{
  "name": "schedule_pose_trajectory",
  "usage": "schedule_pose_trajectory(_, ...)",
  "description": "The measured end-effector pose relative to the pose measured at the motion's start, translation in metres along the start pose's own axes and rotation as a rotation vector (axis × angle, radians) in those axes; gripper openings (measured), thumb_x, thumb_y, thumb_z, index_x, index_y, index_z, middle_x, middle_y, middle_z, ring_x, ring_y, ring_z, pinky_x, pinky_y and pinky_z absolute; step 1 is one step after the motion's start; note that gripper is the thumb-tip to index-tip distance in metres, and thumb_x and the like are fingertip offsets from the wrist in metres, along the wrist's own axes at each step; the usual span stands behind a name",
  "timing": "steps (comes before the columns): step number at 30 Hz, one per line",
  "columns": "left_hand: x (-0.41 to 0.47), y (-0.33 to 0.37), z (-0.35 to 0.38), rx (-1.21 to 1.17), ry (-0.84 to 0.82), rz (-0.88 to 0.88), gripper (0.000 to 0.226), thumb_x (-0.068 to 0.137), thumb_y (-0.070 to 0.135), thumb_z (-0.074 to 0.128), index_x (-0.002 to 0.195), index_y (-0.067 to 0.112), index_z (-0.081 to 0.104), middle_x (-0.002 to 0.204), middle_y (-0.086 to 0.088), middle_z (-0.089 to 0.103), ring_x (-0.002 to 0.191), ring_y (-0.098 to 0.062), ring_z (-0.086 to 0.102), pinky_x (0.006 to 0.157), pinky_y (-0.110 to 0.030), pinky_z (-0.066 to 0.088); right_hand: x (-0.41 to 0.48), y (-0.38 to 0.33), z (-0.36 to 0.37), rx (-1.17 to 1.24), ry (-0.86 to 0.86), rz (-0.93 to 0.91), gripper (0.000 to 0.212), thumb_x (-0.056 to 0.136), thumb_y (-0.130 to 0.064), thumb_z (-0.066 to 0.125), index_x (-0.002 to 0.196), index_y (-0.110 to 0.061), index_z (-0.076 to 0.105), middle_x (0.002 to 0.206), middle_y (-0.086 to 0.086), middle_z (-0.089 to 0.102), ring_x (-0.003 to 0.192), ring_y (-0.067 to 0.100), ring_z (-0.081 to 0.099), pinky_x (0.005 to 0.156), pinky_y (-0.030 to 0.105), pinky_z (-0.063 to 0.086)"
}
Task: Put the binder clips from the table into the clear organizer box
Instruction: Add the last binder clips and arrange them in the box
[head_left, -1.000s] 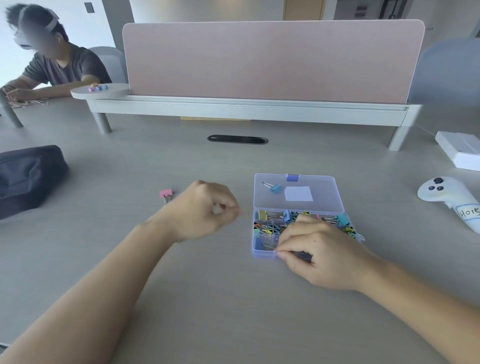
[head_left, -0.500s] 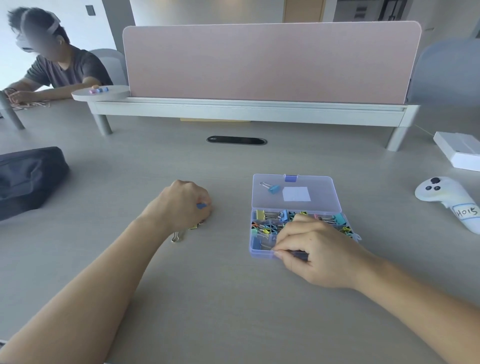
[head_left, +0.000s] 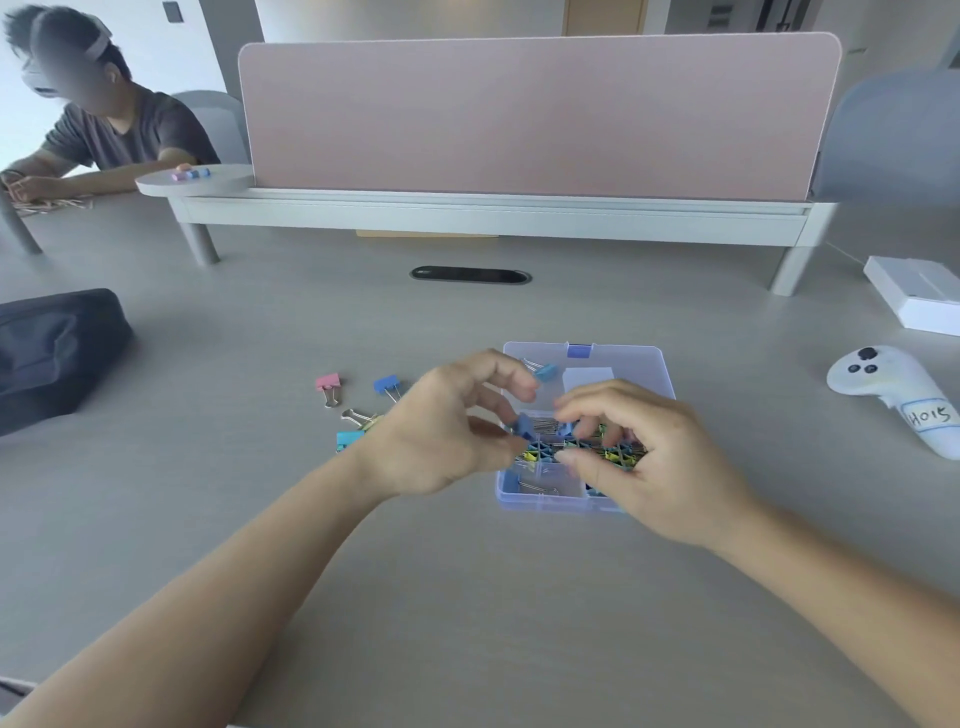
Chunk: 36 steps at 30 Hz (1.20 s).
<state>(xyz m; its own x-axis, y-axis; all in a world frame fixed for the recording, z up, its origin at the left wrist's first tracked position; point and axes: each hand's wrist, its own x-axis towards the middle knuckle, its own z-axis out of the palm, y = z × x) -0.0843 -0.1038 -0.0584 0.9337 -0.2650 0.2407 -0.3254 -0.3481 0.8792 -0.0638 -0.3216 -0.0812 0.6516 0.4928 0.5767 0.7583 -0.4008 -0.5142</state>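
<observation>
The clear organizer box (head_left: 540, 500) lies open on the table, its compartments full of coloured binder clips, its lid (head_left: 639, 364) folded back with one light-blue clip (head_left: 544, 371) on it. My left hand (head_left: 447, 431) pinches a blue binder clip (head_left: 523, 427) over the box's left side. My right hand (head_left: 639, 457) hovers over the box's right half with fingers curled, holding nothing that I can see. On the table to the left lie a pink clip (head_left: 328, 384), a blue clip (head_left: 387, 386), a teal clip (head_left: 349, 439) and another partly hidden one (head_left: 359, 417).
A dark pouch (head_left: 52, 358) sits at the far left. A white controller (head_left: 893, 395) and a white box (head_left: 919, 299) lie at the right. A pink divider (head_left: 540, 114) on a grey rail crosses the back. Another person sits at the back left.
My left hand has moved right from the loose clips to the box, carrying a blue clip. My right hand has lifted off the box's front edge and now hovers above it.
</observation>
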Motion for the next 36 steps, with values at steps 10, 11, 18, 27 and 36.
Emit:
schedule_pose_trajectory(10,-0.002,0.002,0.009,-0.135,-0.064,-0.054,0.036,0.076,-0.013,0.071,0.098,0.012,0.057,0.103,-0.011,0.063,0.089,-0.021,0.071,0.081,-0.032,0.056,-0.004,-0.003,0.006,0.224,-0.065,0.155,0.012,0.074,-0.023,0.073,0.085,-0.028,0.07,0.087,-0.008,0.071,0.08,0.013,0.068,0.075,0.028,0.054)
schedule_pose_trajectory(11,-0.002,0.001,0.008,-0.135,-0.065,-0.062,0.034,0.076,-0.012,0.071,0.097,0.011,0.058,0.101,-0.014,0.066,0.09,-0.022,0.071,0.083,-0.033,0.056,-0.004,-0.003,0.006,0.268,-0.061,0.198,0.018,0.075,-0.014,0.074,0.084,-0.029,0.07,0.086,-0.007,0.072,0.08,0.013,0.068,0.077,0.028,0.055)
schedule_pose_trajectory(18,-0.003,-0.001,0.013,-0.108,-0.062,-0.016,0.021,0.078,-0.009,0.071,0.087,0.009,0.065,0.09,-0.009,0.073,0.084,-0.015,0.071,0.077,-0.022,0.053,-0.005,-0.003,0.002,0.246,-0.149,0.283,0.029,0.071,-0.01,0.083,0.08,-0.033,0.067,0.082,-0.006,0.07,0.075,0.009,0.065,0.078,0.031,0.055)
schedule_pose_trajectory(27,-0.006,-0.013,-0.012,0.471,-0.131,0.112,0.015,0.075,0.021,0.08,0.083,0.029,0.07,0.078,0.024,0.067,0.08,-0.006,0.056,0.068,-0.014,0.04,-0.006,0.008,-0.008,-0.058,-0.282,0.097,0.014,0.079,-0.034,0.069,0.09,-0.03,0.075,0.095,-0.02,0.068,0.098,0.004,0.059,0.083,0.02,0.046)
schedule_pose_trajectory(36,-0.009,-0.019,-0.01,0.614,-0.226,0.284,0.015,0.083,0.039,0.062,0.09,0.034,0.075,0.086,0.024,0.07,0.087,-0.001,0.058,0.077,-0.027,0.05,-0.007,0.009,-0.007,-0.178,-0.318,0.006,0.012,0.083,-0.026,0.061,0.087,-0.029,0.072,0.095,-0.021,0.062,0.091,0.004,0.056,0.078,0.015,0.041)
